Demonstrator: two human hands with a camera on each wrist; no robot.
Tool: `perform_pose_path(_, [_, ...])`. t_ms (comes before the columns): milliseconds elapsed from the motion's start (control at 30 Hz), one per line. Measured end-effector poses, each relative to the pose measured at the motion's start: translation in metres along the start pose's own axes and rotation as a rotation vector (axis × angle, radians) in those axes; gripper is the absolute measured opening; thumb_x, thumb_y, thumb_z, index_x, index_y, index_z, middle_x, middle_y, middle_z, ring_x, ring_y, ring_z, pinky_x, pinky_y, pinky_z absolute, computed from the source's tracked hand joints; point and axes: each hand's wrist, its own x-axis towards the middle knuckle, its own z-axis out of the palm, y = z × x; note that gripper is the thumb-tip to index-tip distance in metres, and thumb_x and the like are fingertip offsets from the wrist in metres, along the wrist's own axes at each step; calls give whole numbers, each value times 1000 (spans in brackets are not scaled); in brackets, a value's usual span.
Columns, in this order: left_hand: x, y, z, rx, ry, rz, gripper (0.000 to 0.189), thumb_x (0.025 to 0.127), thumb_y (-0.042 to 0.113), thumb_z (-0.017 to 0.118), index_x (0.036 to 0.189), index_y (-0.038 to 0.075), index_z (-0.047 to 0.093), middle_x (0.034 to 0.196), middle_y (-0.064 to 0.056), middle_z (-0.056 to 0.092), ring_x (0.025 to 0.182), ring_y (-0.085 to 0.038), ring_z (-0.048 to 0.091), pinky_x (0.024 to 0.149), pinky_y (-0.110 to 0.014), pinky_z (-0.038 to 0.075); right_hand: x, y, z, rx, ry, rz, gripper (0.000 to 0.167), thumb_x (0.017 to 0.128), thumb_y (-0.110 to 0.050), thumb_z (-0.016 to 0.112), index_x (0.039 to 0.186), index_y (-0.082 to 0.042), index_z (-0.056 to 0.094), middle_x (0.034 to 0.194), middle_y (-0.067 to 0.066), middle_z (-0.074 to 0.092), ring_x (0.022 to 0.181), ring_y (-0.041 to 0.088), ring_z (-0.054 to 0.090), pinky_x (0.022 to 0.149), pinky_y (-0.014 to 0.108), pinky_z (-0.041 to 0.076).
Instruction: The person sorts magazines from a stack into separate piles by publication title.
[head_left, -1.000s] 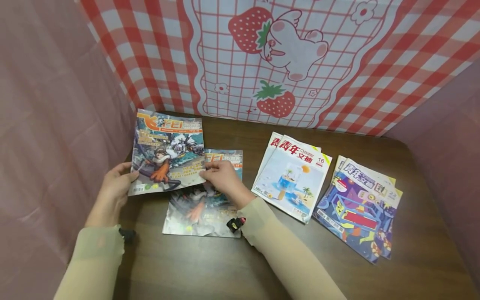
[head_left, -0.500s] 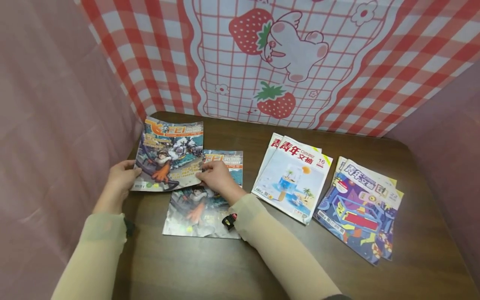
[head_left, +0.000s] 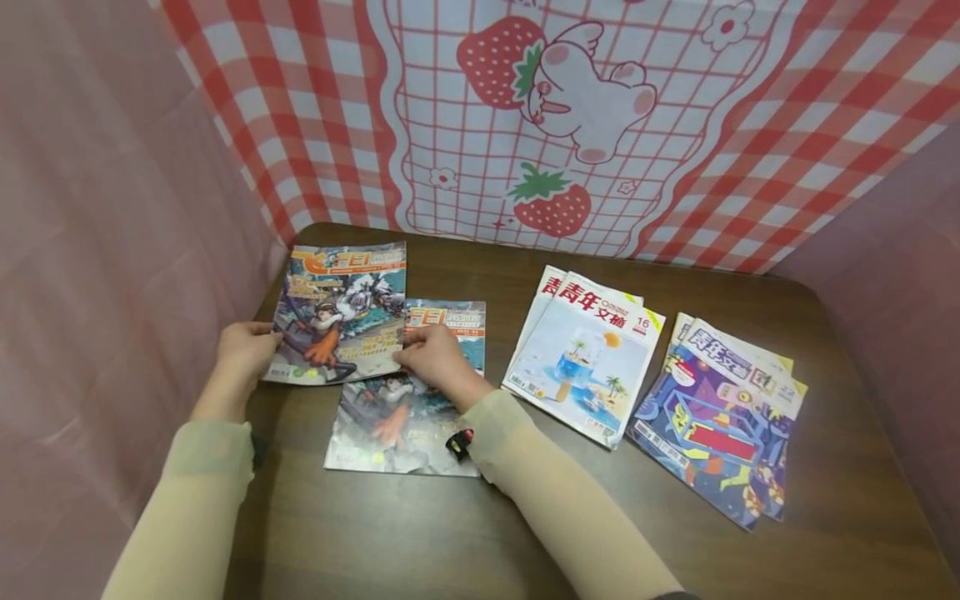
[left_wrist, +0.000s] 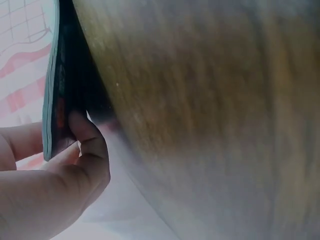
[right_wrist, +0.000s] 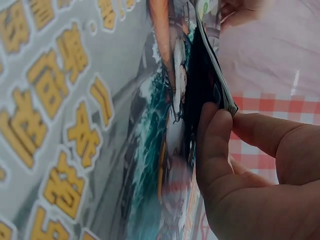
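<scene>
Both hands hold one magazine (head_left: 345, 312) with an orange title and a figure in orange on its cover, at the left of the table. My left hand (head_left: 243, 358) pinches its lower left edge; in the left wrist view the thumb and curled fingers (left_wrist: 92, 145) grip its thin edge. My right hand (head_left: 442, 358) pinches the lower right corner, with the fingers (right_wrist: 215, 145) under it in the right wrist view. A second magazine (head_left: 405, 433) with a like cover lies on the table, partly covered by the held one and my right hand.
Two white magazines (head_left: 585, 358) lie overlapped right of centre on the brown table (head_left: 360, 542). Farther right are overlapped purple-covered magazines (head_left: 705, 425). A red checked cloth (head_left: 555, 125) hangs behind, and a pink curtain (head_left: 112, 275) borders the left side.
The held magazine has come down and slightly nearer, its top edge now flatter. Both hands moved with it, the right one a little leftward. The other magazines stay put.
</scene>
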Motion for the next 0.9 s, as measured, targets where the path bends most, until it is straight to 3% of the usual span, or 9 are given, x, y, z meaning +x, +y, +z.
perform_pose_path(167, [-2,-3,-1,60,-9,35,46,86,-3,52,128,-23,54,129,-40,53,113,-41,49,91,-45,45,0,1,-1,20,22,10,33,87,-10,80,118,1,73,88,4,75,76,14,68,71,29,55])
perform_pose_path(367, [-4,-2,-2,145,-76,34,49,94,13,59,130,-21,54,133,-40,51,122,-49,49,104,-54,40,0,3,-7,-4,26,23,31,89,-11,79,118,-1,73,90,5,75,77,15,69,70,31,56])
perform_pose_path(500, [-8,2,-3,253,-97,59,53,95,23,57,125,-20,58,128,-42,53,116,-53,53,101,-58,42,-2,5,-9,-17,25,29,32,89,-14,78,118,-1,73,88,3,74,76,14,68,69,32,56])
perform_pose_path(700, [-19,6,0,354,-29,113,49,90,24,55,105,-22,62,109,-45,58,98,-56,57,87,-62,48,-7,9,-13,-44,58,-12,27,89,-14,77,112,0,73,83,2,72,73,15,66,69,32,55])
perform_pose_path(800, [-28,8,3,359,38,163,45,90,21,54,96,-23,63,104,-46,58,98,-61,55,87,-64,47,-11,12,-15,-59,80,-48,25,89,-14,77,108,1,73,84,4,72,75,16,66,70,33,55])
perform_pose_path(900, [-38,10,7,347,104,236,36,88,17,55,80,-17,65,93,-42,62,91,-63,56,80,-65,46,-17,17,-19,-75,108,-66,29,88,-15,79,110,3,72,88,5,73,79,16,68,72,32,56])
